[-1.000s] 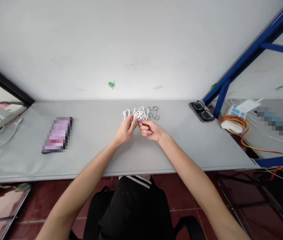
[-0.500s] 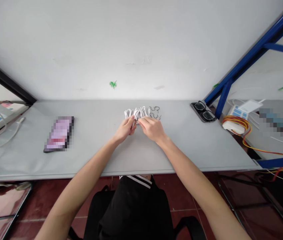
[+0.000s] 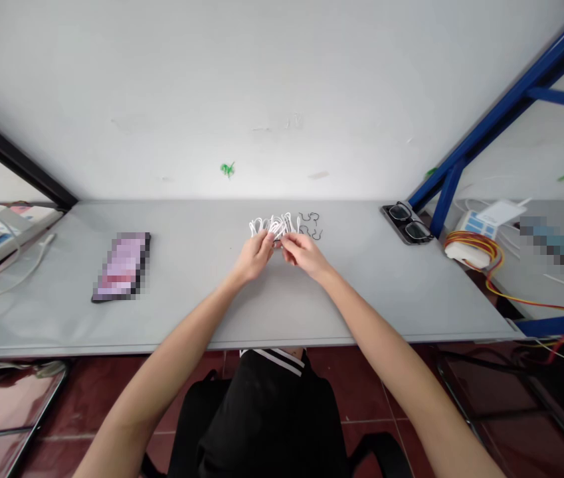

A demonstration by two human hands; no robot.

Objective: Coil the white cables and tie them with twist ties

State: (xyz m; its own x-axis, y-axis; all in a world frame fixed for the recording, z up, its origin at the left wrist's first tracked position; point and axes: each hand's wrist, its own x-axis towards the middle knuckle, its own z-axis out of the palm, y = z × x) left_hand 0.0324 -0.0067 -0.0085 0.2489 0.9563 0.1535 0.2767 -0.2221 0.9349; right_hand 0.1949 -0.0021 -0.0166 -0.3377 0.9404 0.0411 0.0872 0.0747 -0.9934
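Observation:
My left hand and my right hand meet close together over the middle of the grey table. Thumb and fingers are pinched on both sides, with a short dark strip, seemingly a black twist tie, between the fingertips. Most of it is hidden by my fingers. Just behind the fingertips lies a heap of coiled white cables; whether the strip goes round one of them I cannot tell. Several loose, bent black twist ties lie right of the heap.
A phone lies on the table at left. Glasses rest on a dark tray at the right, near the blue metal frame. Beyond it are a power strip and a yellow-red cable. White cords run along the left edge.
My fingertips have drawn slightly apart, the right hand shifting a little to the right. More of the white cables shows between them. The camera view has shifted slightly.

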